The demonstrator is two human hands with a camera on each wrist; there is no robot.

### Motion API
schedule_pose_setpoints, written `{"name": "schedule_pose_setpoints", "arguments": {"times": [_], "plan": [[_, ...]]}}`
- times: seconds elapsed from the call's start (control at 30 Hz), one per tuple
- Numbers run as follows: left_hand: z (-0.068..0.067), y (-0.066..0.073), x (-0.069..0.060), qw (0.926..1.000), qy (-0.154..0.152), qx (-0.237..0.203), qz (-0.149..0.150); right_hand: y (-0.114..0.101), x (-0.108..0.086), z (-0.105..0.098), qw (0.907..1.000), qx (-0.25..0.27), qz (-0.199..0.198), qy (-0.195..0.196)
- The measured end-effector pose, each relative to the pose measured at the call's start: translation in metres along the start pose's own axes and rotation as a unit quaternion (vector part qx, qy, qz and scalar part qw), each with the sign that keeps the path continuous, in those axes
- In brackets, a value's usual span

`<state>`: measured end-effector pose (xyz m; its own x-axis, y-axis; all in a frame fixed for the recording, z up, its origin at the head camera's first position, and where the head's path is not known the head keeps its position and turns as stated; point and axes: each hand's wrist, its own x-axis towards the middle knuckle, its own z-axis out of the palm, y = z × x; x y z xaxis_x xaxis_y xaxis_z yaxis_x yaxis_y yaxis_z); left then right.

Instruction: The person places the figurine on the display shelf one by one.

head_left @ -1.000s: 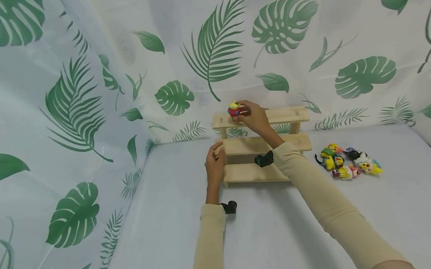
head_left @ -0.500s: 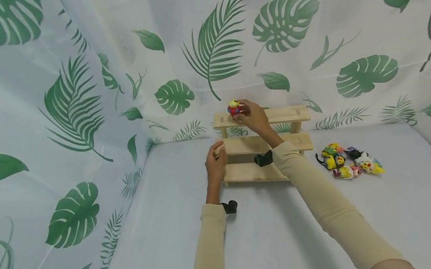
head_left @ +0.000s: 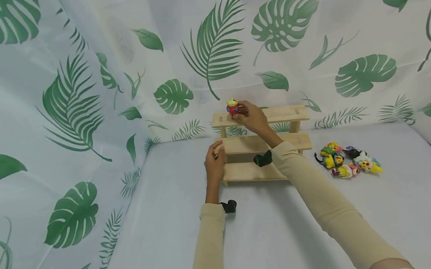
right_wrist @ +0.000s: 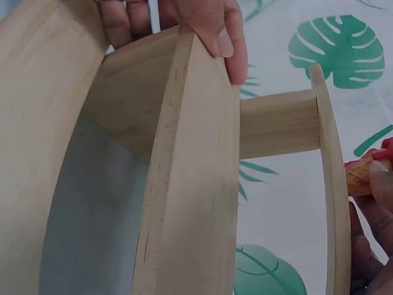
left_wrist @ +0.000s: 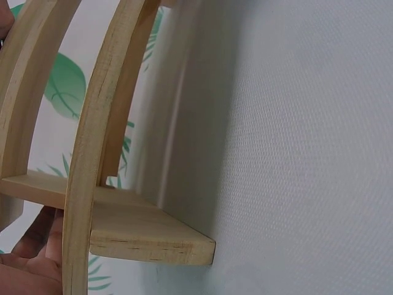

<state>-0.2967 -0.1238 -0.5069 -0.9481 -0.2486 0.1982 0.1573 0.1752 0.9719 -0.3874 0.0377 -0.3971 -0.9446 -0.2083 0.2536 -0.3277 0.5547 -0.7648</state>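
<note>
A small toy figure point(head_left: 232, 107), red with a yellow top and blue sides, is at the left end of the top board of a three-tier wooden shelf point(head_left: 258, 172). My right hand point(head_left: 252, 116) pinches it from the right. In the right wrist view, a waffle-patterned part of the toy figure point(right_wrist: 359, 177) shows close to the board; whether it touches is unclear. My left hand point(head_left: 215, 165) grips the left end of the middle board, thumb and fingers around the edge, as the right wrist view shows. The left wrist view catches only part of the left hand point(left_wrist: 37, 264), behind the wood.
Several colourful toy figures point(head_left: 345, 171) lie in a cluster on the white surface point(head_left: 164, 252), right of the shelf. A leaf-printed cloth point(head_left: 303, 69) rises close behind the shelf, and another leaf-printed side point(head_left: 74, 165) stands at the left.
The toy figure has turned from tilted to more upright in my right hand, at about the same spot. My left hand keeps its place on the shelf.
</note>
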Motion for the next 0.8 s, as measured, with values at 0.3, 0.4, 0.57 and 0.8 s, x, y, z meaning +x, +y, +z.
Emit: {"name": "schedule_pose_setpoints", "arguments": {"times": [0.3,0.4,0.57,0.8], "plan": [[0.003,0.0,0.0,1.0,-0.001,0.003,0.0,0.0,-0.003,-0.001,0.9994,-0.035,0.004,0.0],[0.003,-0.001,-0.001,1.0,-0.003,0.002,0.0,0.002,-0.005,-0.001,0.9991,-0.043,0.003,0.005],[0.002,-0.001,-0.002,1.0,-0.004,-0.002,0.001,0.005,-0.009,0.0,0.9992,-0.032,-0.003,0.024],[0.001,0.0,-0.001,0.9999,0.003,0.012,-0.002,0.013,-0.027,-0.003,0.9972,0.011,-0.055,0.049]]}}
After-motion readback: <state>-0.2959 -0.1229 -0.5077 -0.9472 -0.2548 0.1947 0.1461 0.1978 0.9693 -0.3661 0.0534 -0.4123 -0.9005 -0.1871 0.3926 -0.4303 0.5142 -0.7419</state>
